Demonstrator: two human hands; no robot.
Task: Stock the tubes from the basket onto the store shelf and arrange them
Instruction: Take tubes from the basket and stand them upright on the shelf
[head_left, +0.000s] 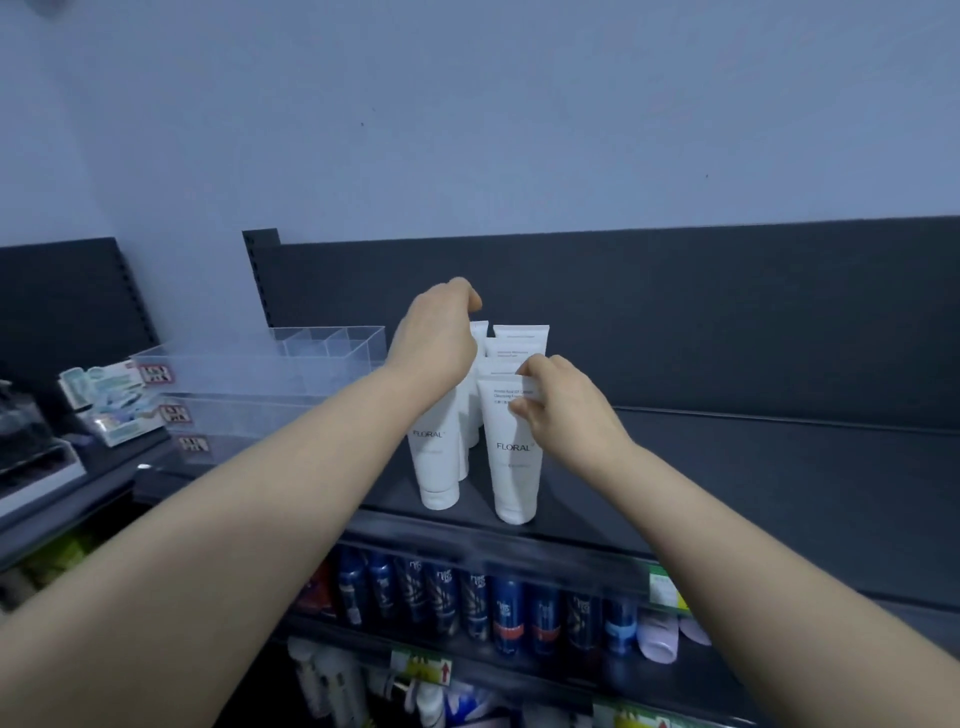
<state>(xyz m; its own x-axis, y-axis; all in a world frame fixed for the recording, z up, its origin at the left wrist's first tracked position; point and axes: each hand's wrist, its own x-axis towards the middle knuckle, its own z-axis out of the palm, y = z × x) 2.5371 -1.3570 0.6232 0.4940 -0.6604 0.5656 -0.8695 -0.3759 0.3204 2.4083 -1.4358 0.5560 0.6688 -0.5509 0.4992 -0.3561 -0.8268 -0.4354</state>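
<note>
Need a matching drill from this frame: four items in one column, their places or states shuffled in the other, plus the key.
Column 1
1. left hand
2. right hand
3. clear organizer
4. dark blue cans

Column 2
A. one level below the white tubes
B. pinches the top of the front right tube
C. left of the white tubes
D. at the top of the left tube row

Pairs: 1-D, 2-B, 3-C, 4-A

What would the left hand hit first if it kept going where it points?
Probably the rear white tubes just past the left hand; beyond them, the back panel. Depth is unclear.
</note>
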